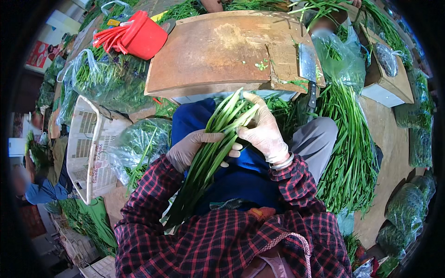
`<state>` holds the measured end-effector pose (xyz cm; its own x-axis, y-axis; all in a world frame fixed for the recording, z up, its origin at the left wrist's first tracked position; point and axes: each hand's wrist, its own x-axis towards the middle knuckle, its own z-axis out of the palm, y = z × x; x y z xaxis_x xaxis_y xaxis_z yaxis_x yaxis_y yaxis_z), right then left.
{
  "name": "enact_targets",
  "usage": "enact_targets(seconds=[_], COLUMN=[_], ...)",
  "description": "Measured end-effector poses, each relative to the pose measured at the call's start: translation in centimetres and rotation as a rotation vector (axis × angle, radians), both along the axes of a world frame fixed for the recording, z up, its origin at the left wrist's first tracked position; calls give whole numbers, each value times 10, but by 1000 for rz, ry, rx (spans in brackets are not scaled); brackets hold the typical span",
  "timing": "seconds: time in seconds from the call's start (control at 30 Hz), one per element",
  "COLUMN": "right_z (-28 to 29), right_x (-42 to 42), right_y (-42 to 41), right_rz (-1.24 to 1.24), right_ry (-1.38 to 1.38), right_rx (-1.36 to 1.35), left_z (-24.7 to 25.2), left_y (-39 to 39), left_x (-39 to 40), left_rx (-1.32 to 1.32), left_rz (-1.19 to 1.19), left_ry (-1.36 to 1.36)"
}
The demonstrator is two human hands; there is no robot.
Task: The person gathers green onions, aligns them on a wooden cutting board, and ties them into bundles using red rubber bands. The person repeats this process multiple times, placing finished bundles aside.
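My left hand, in a pale thin glove, is closed around the middle of a bunch of garlic chives. The bunch slants across my lap, dark leaf tips toward my body and pale stalk ends pointing away. At those pale ends, my right hand, gloved likewise, has its thumb and fingers on a few stalks that splay to the right. Beyond both hands stands a worn wooden board. A cleaver lies at its right side, its black handle over the near edge. Small green cuttings are scattered on the wood.
A red bucket holding red strips tilts at the board's left. Below it are a white plastic crate and a plastic bag of greens. A large chive pile lies at my right, near a cardboard box. Other people are nearby.
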<state>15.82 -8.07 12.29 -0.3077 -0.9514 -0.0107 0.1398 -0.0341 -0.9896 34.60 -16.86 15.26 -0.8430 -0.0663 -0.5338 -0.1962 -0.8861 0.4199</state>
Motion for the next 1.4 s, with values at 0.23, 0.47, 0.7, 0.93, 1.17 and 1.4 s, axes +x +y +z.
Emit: enact_targets(seconds=[0.23,0.47,0.7,0.93,1.17,1.4], right_z=[-11,-11,-15,-25,-33,-48], right_x=[4,7,25,-38,-110,-98], right_y=[-1,1,-3,-7,28,38], right_rz=[53,76,-305,-539,-1000,-329], right_ry=[-411,-546,-33,-143,602,1212], right_rx=[47,-11,48,-189,-101,486], left_z=[0,4,-3,-6,40,47], left_y=[4,16,17,17,16,-16], left_x=[1,-8,-4,13,42,83], left_rx=[-190,-394,-176,-87,-293,-497], left_rz=[-5,108,184,127,242,581], left_ry=[-85,-173,-176,-160,-235,-79])
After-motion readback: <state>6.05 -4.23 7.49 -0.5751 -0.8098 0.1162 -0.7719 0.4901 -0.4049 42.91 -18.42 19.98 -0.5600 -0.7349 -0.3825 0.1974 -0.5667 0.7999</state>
